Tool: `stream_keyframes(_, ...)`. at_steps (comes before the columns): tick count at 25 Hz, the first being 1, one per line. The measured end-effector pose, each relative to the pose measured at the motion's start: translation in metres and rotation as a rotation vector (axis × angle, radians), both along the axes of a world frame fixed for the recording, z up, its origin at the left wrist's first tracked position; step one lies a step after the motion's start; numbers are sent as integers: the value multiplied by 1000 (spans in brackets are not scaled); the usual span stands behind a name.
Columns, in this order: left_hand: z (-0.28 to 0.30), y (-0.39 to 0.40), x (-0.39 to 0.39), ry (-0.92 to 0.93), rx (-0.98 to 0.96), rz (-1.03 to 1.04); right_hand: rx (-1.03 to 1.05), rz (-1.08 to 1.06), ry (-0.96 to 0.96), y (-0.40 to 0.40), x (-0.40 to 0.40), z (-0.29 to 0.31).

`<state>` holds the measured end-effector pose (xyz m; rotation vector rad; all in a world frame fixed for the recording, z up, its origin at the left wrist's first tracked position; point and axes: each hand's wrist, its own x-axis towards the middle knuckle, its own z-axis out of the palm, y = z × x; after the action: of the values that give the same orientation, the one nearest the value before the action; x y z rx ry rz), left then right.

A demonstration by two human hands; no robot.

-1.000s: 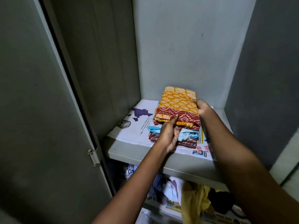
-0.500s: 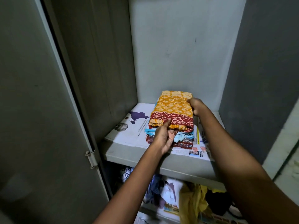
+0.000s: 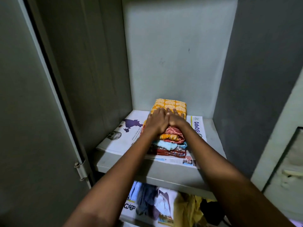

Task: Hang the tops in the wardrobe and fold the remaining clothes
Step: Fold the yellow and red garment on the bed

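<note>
Matt painted metal wardrobe (image 3: 180, 54), printed cloth stack (image 3: 170, 141), newspaper lining (image 3: 124, 141)

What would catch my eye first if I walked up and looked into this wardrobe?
Both hands, the left hand and the right hand, lie flat side by side on a folded orange-and-red patterned cloth topping a small stack of folded clothes. The stack sits on a spread newspaper lining the grey metal shelf; loose clothes show below.

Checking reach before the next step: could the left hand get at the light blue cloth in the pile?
Probably yes: the left hand rests flat atop the pile, and the blue cloth shows at the open front edge, just below.
</note>
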<state>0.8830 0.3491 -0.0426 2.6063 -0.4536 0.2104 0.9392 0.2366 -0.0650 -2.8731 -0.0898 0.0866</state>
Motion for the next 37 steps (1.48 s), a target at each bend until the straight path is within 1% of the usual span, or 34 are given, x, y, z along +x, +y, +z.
stream_keyframes(1,-14,0,6,48,137,41,15,-13,-12,-1,2,-1)
stream_keyframes(2,-23,1,10,67,221,79,17,-28,-28,-3,5,-2)
stream_keyframes(5,-26,4,14,87,287,89,40,-107,-54,-14,22,0)
stream_keyframes(8,-25,8,12,162,283,48,117,-232,-57,-25,38,3)
stream_keyframes(10,-25,10,16,191,291,28,120,-277,-70,-24,43,3)
stream_keyframes(13,-25,13,22,186,310,14,48,-234,-71,-15,34,-1)
stream_keyframes(21,-28,14,14,120,328,15,113,-120,116,-8,-14,-1)
stream_keyframes(23,-27,15,11,124,289,8,183,-64,147,-9,-27,2)
stream_keyframes(25,-27,16,7,86,205,23,255,-32,145,-8,-41,3)
stream_keyframes(27,-30,17,1,33,133,70,280,-28,126,-5,-58,3)
stream_keyframes(30,-36,19,-10,20,172,96,292,3,85,-2,-87,2)
stream_keyframes(32,-39,26,-21,36,164,86,318,-11,49,0,-111,2)
stream_keyframes(34,-40,35,-39,56,144,57,450,-68,-13,6,-138,-2)
stream_keyframes(35,-41,39,-51,52,120,27,577,-77,-50,9,-153,-3)
stream_keyframes(36,-43,42,-66,41,61,-11,751,-96,-75,14,-172,-3)
stream_keyframes(37,-46,45,-82,43,-64,-57,941,-127,-70,18,-191,-3)
